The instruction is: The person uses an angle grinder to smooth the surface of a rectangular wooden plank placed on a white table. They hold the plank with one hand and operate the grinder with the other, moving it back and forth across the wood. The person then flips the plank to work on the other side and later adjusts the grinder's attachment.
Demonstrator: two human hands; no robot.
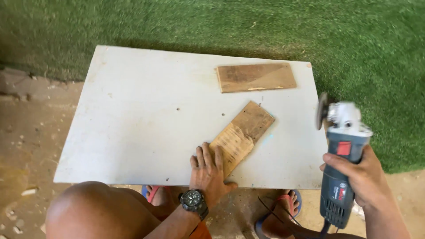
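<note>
Nearest the camera, a bare knee (84,208) and two feet in sandals (283,208) are seen below the near edge of the counter (146,119), on a dusty floor (26,146) strewn with small chips. A dark wristwatch (193,201) is worn on the left hand (208,172), whose grip is released: the palm and spread fingers are laid flat on the near end of a wooden board (241,135), which is pressed against the white counter and set at a slant, its far end pointing up and to the right. To the right, past the counter's edge, an angle grinder (343,155) is held in the air by the right hand (361,175), the grip clenched around its dark body; its pale head and disc (322,110) are turned toward the counter, near the slanted board but apart from it. Farther back, a second wooden board (256,77) is laid flat near the far right corner of the counter, well apart from the first. Beyond the counter, green artificial turf (221,26) is spread across the ground.
</note>
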